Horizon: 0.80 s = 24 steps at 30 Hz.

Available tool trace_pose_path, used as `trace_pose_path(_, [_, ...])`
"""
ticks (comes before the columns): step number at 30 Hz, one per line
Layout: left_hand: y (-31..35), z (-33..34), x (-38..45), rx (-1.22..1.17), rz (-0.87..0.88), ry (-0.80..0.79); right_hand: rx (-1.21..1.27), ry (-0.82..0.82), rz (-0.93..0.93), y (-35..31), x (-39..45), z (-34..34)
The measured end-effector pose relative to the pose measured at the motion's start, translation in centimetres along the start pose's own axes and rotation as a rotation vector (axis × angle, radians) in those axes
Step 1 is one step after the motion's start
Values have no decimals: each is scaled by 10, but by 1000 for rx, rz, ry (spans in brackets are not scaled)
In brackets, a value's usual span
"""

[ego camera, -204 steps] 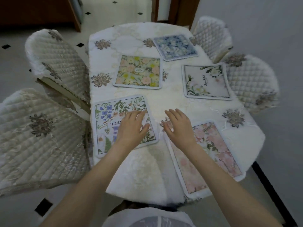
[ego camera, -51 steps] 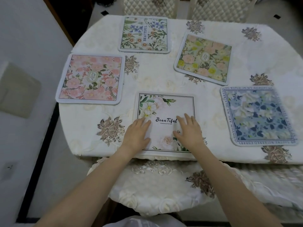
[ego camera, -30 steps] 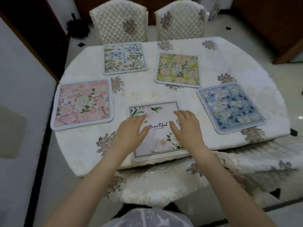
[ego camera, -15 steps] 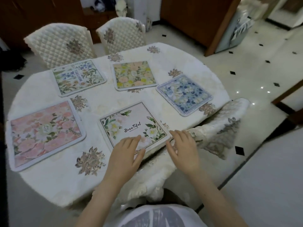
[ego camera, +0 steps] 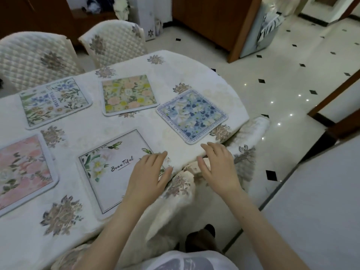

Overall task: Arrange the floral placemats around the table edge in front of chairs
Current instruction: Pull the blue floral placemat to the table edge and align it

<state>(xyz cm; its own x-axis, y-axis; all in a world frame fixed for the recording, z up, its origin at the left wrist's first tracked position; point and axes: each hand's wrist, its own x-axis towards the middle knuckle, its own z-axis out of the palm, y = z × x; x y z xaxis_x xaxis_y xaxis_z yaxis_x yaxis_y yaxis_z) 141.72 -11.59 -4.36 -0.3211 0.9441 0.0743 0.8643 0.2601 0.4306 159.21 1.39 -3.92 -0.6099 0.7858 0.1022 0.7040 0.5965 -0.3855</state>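
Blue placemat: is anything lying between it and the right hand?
Nothing visible does. Only bare tablecloth separates the right hand from the blue placemat, whose near corner lies just beyond the fingertips.

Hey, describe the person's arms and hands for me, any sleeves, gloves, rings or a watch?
Both forearms are bare up to the bottom edge of the picture, with no sleeves in view. The left hand and right hand wear no gloves, and no rings, watch or bracelet show. A pale garment with a greyish print shows at the bottom edge.
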Motion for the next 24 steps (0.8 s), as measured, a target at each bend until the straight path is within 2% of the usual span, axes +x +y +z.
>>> trace_pose_path(7, [75,55,49,14,-100,-48,23,-43,-30,99,34,-32])
trace_pose_path(12, [117,71,87,-11,-166,16,36,-48,-98,150,67,-58])
trace_pose_path(24, [111,95,163,-12,-249,60,65,-89,-185,193,150,-41])
